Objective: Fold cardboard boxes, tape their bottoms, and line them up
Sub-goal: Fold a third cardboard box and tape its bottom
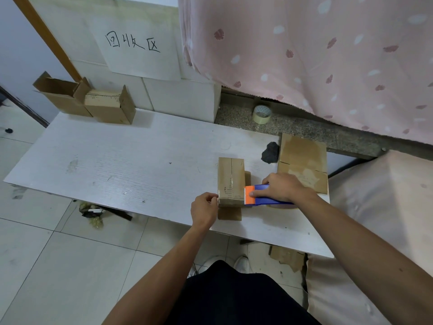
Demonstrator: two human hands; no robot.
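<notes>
Head view: right hand [283,187] hides dispenser [267,201] roll (left hand [203,209] pinches box [230,179])

Pink curtain [304,55] (flowered), handwritten sign [138,43]

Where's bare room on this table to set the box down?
Bare: the table's middle and left, between the finished boxes at the far-left corner and the box being taped. Crowded: the right end, with flat cardboard, black lump and tape dispenser.
</notes>
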